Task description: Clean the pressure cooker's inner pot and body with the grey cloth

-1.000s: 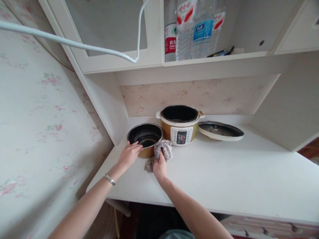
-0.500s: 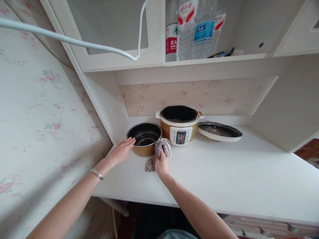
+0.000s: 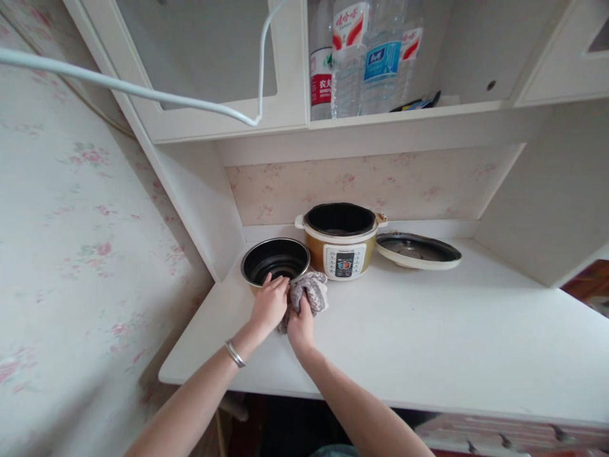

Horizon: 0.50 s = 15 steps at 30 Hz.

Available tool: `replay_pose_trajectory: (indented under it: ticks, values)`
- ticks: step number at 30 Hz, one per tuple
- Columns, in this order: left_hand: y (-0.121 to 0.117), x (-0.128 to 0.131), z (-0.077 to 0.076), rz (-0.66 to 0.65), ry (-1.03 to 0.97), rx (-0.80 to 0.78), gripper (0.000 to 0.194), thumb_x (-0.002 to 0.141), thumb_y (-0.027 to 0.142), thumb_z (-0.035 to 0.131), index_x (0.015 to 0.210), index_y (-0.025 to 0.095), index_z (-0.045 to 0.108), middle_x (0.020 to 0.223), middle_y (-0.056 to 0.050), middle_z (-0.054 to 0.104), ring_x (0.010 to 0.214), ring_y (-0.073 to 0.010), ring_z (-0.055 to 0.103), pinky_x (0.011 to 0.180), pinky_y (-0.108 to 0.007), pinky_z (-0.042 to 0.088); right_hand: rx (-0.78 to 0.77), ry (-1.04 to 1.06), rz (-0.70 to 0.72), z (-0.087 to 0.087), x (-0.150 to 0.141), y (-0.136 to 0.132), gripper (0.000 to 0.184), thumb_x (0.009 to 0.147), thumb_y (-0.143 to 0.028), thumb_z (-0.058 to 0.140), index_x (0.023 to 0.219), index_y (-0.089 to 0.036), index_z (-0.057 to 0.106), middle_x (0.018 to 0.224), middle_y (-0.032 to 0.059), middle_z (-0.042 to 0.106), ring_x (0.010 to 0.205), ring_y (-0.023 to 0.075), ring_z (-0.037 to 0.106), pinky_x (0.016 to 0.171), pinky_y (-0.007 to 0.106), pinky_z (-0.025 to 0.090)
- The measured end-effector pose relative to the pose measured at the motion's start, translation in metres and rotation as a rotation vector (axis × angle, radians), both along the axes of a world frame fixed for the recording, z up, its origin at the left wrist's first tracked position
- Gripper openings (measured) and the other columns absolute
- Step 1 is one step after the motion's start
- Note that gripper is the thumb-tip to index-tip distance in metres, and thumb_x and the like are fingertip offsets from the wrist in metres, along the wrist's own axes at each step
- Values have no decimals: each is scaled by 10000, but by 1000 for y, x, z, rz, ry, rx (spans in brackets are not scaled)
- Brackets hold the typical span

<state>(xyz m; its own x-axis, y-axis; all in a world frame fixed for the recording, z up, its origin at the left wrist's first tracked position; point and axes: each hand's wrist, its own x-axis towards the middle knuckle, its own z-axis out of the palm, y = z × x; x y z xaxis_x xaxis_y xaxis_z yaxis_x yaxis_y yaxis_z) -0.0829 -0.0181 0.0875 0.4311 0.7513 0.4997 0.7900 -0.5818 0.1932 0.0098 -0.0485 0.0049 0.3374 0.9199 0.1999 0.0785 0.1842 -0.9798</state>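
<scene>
- While the cloth (image 3: 313,293) is held in a bunch by the right hand (image 3: 302,324), the thumb and fingers are closed on it.
- The cloth is held by the near right side of the pot (image 3: 273,257), and a bit of it is seen low down between the two hands.
- The left hand (image 3: 270,308) is laid over the near edge of the pot, with its fingers close together; whether the pot is gripped by it cannot be told.
- A silver bracelet (image 3: 235,354) is worn on the left wrist.
- The pot, black inside, is set on the left part of the white table (image 3: 404,336).
- The gold and white cooker (image 3: 340,247) is placed just right of the pot and a little farther back.
- The lid (image 3: 419,249) is laid with its dark inside up, right of the cooker.
- Clear bottles (image 3: 349,76) are kept on the shelf (image 3: 457,109) above.
</scene>
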Motion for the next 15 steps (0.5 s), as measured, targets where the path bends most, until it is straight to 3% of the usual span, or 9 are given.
replay_pose_trajectory:
  ticks: [3, 6, 8, 12, 15]
  values:
    - [-6, 15, 2, -58, 20, -71, 399, 913, 159, 353, 1261, 141, 549, 1294, -126, 568, 1229, -222, 501, 1125, -454, 276, -5, 36, 15, 4, 11, -3, 539, 767, -178, 436, 1303, -170, 498, 1323, 90, 522, 1265, 218, 434, 1081, 355, 307]
    - [-9, 12, 7, -126, -49, -146, 407, 934, 245, 358, 1311, 196, 505, 1419, -84, 445, 1309, -227, 405, 1101, -430, 329, -54, 75, 53, 9, 34, -4, 545, 757, -196, 474, 1301, -213, 504, 1285, 56, 561, 1220, 218, 485, 1044, 355, 361]
    - [-14, 5, 10, -120, -147, -143, 381, 931, 275, 382, 1280, 224, 526, 1400, -68, 459, 1296, -216, 414, 1090, -402, 349, -93, 121, 66, 11, 51, -5, 524, 739, -206, 507, 1262, -227, 533, 1215, 38, 611, 1151, 221, 539, 1004, 362, 403]
    - [-26, -12, 10, 4, -361, -93, 270, 915, 289, 428, 1107, 218, 602, 1227, -74, 559, 1189, -207, 500, 1053, -380, 382, -198, 274, 108, 16, 79, -5, 436, 714, -289, 597, 1141, -201, 585, 1043, 41, 688, 967, 225, 631, 878, 353, 492]
    - [-32, -27, 4, 170, -511, -81, 233, 879, 342, 489, 1031, 217, 614, 1195, -83, 538, 1178, -238, 491, 1028, -403, 398, -267, 361, 149, 24, 98, -4, 435, 678, -324, 653, 1085, -181, 599, 1007, 57, 703, 913, 231, 652, 816, 344, 520]
